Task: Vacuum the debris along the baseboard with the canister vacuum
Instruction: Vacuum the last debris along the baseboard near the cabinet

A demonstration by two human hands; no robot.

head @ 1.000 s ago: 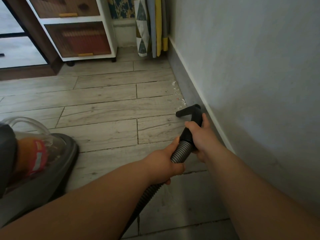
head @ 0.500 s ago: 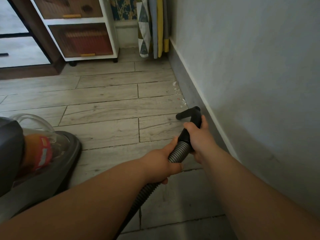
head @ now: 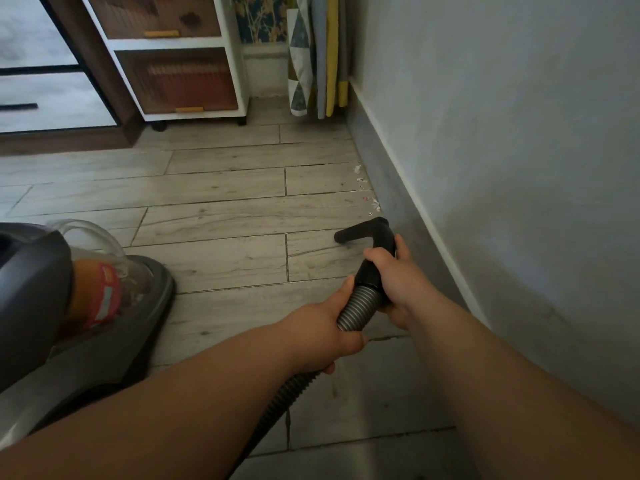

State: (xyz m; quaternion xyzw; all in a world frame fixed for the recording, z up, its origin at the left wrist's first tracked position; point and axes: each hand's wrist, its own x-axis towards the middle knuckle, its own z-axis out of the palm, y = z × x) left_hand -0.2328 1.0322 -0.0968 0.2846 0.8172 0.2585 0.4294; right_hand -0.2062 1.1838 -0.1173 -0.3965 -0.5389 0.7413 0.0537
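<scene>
My right hand grips the black handle of the vacuum nozzle, whose bent tip points left just above the floor beside the grey baseboard. My left hand holds the ribbed grey hose just behind the handle. Small white and red bits of debris lie in a line along the baseboard, just beyond the nozzle. The canister vacuum, grey with an orange and clear bin, sits on the floor at the left.
A grey wall runs along the right. At the back stand a white drawer unit on castors, a dark wooden cabinet and folded patterned boards leaning in the corner. Wood-look floor tiles spread between.
The nozzle and both hands have crept slightly forward along the baseboard toward the debris; some of the nearest bits are no longer visible. My grip is unchanged.
</scene>
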